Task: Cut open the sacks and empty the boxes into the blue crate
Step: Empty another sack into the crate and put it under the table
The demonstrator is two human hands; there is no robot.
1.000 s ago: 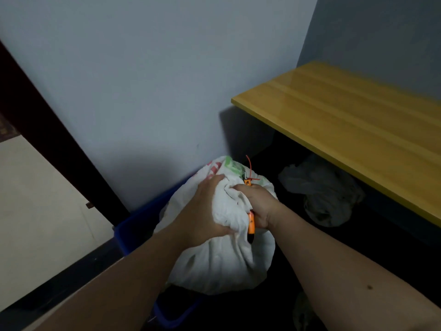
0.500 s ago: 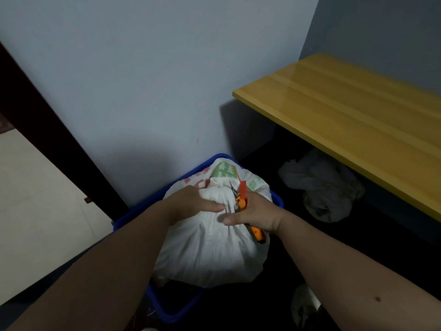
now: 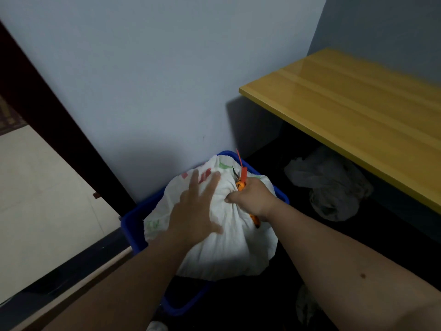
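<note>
A full white sack (image 3: 229, 244) with red and green print sits in the blue crate (image 3: 132, 225) by the wall. An orange tie (image 3: 242, 168) sticks up from its bunched neck. My right hand (image 3: 251, 199) is closed on orange-handled scissors (image 3: 239, 185) and pinches the sack's neck, blades by the tie. My left hand (image 3: 195, 209) lies flat on the sack's top with fingers spread, holding nothing.
A yellow wooden table (image 3: 353, 115) stands to the right. A crumpled pale sack (image 3: 329, 187) lies on the dark floor under it. Another pale scrap (image 3: 307, 306) lies at the lower right. The grey wall is just behind the crate; light floor and a dark door frame are at the left.
My left hand let go of the bunched sack neck and now lies spread flat on the sack. My right hand with the scissors has shifted up toward the orange tie.
</note>
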